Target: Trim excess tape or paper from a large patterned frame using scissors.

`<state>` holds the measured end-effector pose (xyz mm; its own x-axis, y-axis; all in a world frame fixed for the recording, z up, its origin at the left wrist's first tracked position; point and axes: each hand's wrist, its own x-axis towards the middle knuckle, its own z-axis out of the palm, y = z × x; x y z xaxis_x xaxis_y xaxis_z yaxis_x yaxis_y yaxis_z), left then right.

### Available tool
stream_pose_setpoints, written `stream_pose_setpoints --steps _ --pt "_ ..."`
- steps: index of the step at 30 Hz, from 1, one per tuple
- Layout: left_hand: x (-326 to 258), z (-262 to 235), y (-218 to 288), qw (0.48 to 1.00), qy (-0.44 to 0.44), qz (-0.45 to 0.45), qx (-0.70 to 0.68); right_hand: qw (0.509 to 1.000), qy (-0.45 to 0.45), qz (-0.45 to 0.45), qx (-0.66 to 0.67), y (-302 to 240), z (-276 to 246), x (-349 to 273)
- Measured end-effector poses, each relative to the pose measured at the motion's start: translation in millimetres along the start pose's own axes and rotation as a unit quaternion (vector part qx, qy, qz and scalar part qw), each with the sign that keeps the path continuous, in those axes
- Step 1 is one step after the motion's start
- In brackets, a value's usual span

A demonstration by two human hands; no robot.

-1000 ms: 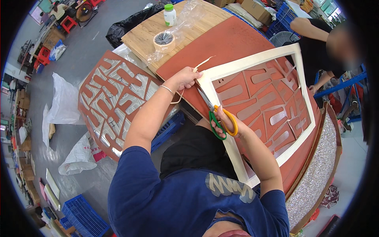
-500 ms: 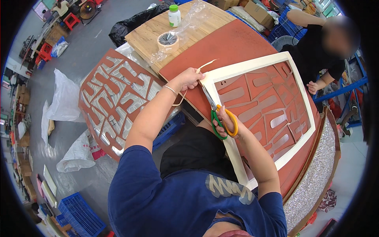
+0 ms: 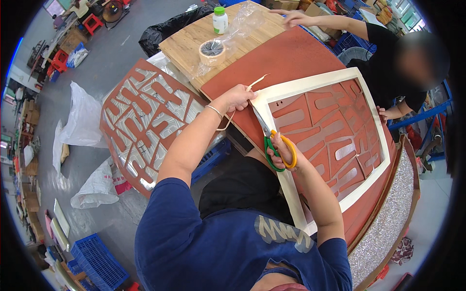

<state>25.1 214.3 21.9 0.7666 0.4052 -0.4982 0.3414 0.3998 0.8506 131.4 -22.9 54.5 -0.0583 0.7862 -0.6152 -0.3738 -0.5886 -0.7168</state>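
My right hand (image 3: 279,151) is wrapped round scissors (image 3: 261,120) with one green and one orange handle loop. The blades point away from me, along the left edge of a cream border (image 3: 310,83) that frames a red-brown sheet with long cut-out shapes (image 3: 330,131). At the border's far left corner, my left hand (image 3: 238,98) pinches a thin cream strip (image 3: 257,82). One end of that strip sticks up past my fingers; another length curls below them. Whether the fingers also grip the corner itself is hidden.
A red-brown board (image 3: 272,58) lies under the framed sheet. Beyond it, a wooden table (image 3: 187,46) bears a tape roll (image 3: 212,52) and a white bottle (image 3: 220,22). A second cut-out sheet (image 3: 150,121) is at left. A co-worker (image 3: 383,63) stands at right, near a glittery panel (image 3: 383,218).
The co-worker's far arm has stretched left over the wooden table's far edge. The view has shifted slightly. My hands keep nearly the same hold on the strip and scissors.
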Motion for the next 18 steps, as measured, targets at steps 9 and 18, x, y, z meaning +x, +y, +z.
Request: stream_pose_setpoints --steps 9,18 --pt "-1 -1 -4 1.0 0.021 0.009 0.012 0.988 -0.097 -0.004 -0.119 -1 1 -12" --pt "-103 43 -3 0.981 0.089 0.132 0.109 0.986 -0.12 -0.081 -0.083 0 3 -83"
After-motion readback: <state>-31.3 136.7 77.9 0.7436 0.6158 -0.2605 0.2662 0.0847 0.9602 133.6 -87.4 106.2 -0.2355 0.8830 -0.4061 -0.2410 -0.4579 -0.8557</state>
